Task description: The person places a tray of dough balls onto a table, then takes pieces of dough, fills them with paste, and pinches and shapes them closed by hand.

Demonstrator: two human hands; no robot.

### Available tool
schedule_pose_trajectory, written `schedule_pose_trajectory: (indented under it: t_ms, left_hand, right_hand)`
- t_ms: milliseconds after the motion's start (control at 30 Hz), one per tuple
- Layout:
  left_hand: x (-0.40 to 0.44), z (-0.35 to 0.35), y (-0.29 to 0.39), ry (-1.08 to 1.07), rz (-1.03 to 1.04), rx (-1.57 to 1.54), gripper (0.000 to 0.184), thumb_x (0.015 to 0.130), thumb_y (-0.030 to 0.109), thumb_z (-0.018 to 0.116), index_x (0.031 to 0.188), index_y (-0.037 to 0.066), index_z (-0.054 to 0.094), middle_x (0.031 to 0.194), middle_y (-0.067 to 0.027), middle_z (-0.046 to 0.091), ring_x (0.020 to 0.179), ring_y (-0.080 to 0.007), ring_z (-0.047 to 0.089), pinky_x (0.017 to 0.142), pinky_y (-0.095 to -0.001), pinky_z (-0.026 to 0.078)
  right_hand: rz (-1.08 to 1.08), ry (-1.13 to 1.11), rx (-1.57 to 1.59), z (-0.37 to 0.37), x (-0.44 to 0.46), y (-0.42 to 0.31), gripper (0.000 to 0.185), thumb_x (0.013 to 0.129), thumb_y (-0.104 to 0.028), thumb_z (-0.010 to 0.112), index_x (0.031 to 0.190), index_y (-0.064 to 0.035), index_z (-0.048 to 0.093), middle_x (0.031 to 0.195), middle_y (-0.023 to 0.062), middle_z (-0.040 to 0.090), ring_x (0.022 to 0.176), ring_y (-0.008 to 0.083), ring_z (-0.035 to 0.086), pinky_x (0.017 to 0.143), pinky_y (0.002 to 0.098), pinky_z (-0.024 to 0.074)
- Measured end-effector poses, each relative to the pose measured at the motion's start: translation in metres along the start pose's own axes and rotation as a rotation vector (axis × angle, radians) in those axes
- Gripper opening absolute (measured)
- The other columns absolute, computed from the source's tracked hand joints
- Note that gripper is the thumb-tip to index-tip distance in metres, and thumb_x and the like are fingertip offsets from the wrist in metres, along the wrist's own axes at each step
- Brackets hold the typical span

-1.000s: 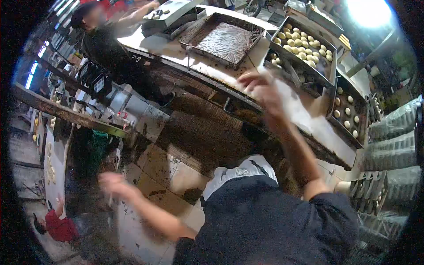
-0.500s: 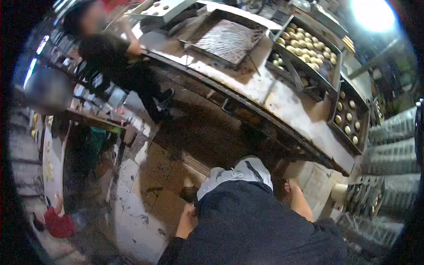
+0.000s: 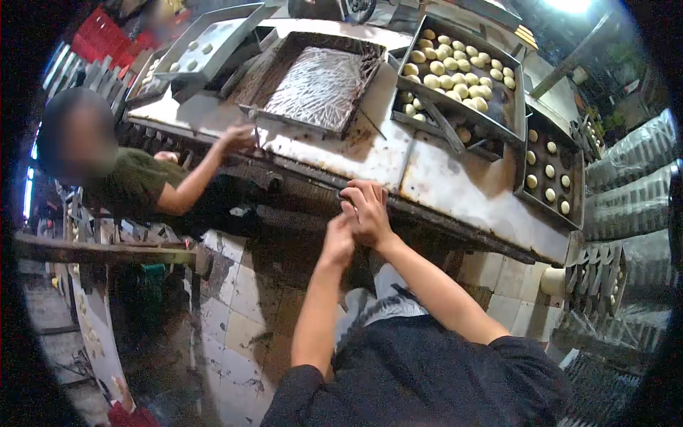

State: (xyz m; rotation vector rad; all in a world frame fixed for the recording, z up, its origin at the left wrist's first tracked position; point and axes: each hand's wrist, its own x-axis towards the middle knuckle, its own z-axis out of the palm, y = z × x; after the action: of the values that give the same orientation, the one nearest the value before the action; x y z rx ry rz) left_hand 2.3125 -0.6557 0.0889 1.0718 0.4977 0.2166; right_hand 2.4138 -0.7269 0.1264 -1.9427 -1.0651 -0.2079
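My two bare hands meet in front of the worktable's near edge. My right hand (image 3: 370, 215) lies over the fingers of my left, its own fingers slightly bent and apart. No object shows in it. My left hand (image 3: 340, 240) touches it from the left, and its fingers are mostly hidden. Beyond them is the white-topped worktable (image 3: 448, 179). A tray with a streaked white surface (image 3: 316, 84) sits on it, dark shreds along its sides. To the right, a metal tray (image 3: 509, 114) carries several pale round dough balls (image 3: 455, 67).
A lower tray (image 3: 575, 171) with spaced dough balls sits at the table's right end. A co-worker (image 3: 142, 178) stands at left, one arm reaching to the table edge. Plastic-wrapped stacks (image 3: 633, 199) line the right. A wooden beam (image 3: 107, 252) crosses the lower left.
My hands have risen from beside my body and come together near the table edge. The view has shifted, and the co-worker at left now leans an arm towards the table.
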Motion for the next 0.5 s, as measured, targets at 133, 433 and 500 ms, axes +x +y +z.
schedule_pose_trajectory:
  t_ms: [133,433,500]
  left_hand:
    - [0.010,0.027,0.021,0.129,-0.130,0.038,0.024,0.106,0.017,0.055,0.113,-0.001,0.068,0.104,-0.0002,0.067,0.094,-0.0087,0.058,0.087,-0.0266,0.048]
    - [0.028,0.006,0.073,0.313,-0.200,-0.299,0.043,0.101,0.005,0.052,0.143,0.001,0.046,0.132,-0.0137,0.061,0.118,-0.0279,0.064,0.096,-0.0432,0.058]
    - [0.042,0.017,0.093,0.249,-0.179,-0.276,0.048,0.100,0.002,0.051,0.146,0.001,0.042,0.135,-0.0141,0.059,0.121,-0.0282,0.062,0.096,-0.0442,0.058]
  right_hand:
    - [-0.230,-0.161,0.106,-0.005,0.010,0.068,0.021,0.083,-0.023,0.062,0.097,-0.0083,0.067,0.112,0.0130,0.062,0.112,0.0367,0.053,0.097,0.0475,0.0404]
    - [0.135,0.045,0.117,0.004,0.113,0.101,0.027,0.087,-0.003,0.060,0.114,-0.0012,0.060,0.126,0.0238,0.054,0.120,0.0435,0.049,0.106,0.0502,0.0391]
    - [0.183,0.014,-0.077,0.030,0.144,0.136,0.041,0.087,-0.005,0.058,0.126,-0.0023,0.050,0.140,0.0271,0.042,0.124,0.0474,0.046,0.108,0.0534,0.0370]
